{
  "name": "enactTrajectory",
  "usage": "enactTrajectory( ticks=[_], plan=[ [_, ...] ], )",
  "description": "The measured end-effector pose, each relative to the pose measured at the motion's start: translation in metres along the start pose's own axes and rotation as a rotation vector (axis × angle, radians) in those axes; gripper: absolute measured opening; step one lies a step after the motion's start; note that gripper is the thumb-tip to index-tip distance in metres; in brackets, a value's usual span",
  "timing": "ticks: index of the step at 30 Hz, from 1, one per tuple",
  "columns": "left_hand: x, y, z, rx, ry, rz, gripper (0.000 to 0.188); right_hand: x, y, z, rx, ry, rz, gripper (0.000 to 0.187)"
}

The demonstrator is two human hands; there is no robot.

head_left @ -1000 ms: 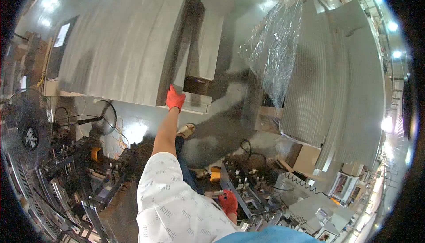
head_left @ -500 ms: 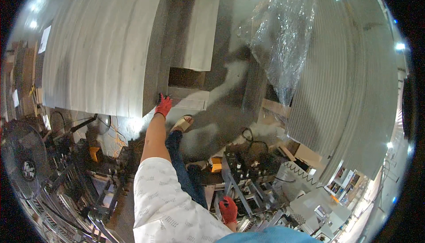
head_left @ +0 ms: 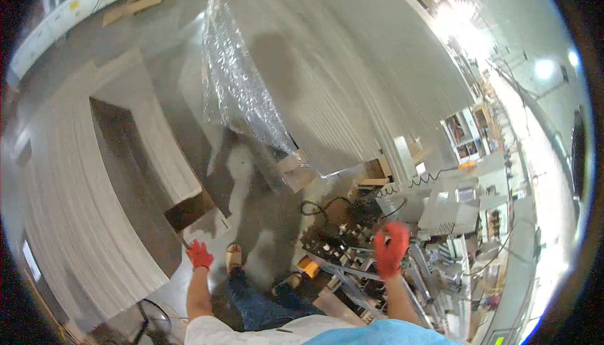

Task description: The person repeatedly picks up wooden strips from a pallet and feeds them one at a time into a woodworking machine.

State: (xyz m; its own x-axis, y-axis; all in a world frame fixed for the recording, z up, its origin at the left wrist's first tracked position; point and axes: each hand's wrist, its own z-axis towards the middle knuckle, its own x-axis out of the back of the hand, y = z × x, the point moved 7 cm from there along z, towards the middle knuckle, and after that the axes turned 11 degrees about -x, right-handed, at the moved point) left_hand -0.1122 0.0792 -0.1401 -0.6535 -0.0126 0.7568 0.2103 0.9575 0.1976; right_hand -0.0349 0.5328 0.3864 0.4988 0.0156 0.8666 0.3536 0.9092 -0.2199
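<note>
Glossy grey floor [head_left: 255, 210] stretches through the workshop. Since a moment ago the red-gloved right hand [head_left: 391, 250] has swung further out, blurred, fingers curled, contents unclear; only the red-gloved left hand [head_left: 199, 255], fingers spread, seemingly empty, is near the wide, block-like, grey-beige stack [head_left: 69, 200] at left, its top streaked lengthwise.

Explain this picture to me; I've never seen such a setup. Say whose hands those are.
No robot here: these are a person's red-gloved hands, seen from above by a wide fisheye camera on that person's head, so straight edges bend. The left hand is beside a large grey stack; the right hand, blurred, shows in front of dark machinery. I can't tell whether either holds anything. Farther off, clear plastic film hangs along a ribbed grey pile.
</note>
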Motion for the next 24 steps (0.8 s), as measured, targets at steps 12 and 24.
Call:
enactTrajectory(
  ticks=[12, 24],
  plan=[
    [0.112, 0.374, -0.09, -0.962, 0.135, -1.365, 0.046, -0.009, 0.071, 0.152, -0.069, -0.072, 0.321, 0.028],
    [0.296, 0.584, -0.221, -1.05, 0.163, -1.678, 0.062, 0.169, 0.254, -0.192, -0.361, 0.315, 0.754, 0.03]
  ],
)
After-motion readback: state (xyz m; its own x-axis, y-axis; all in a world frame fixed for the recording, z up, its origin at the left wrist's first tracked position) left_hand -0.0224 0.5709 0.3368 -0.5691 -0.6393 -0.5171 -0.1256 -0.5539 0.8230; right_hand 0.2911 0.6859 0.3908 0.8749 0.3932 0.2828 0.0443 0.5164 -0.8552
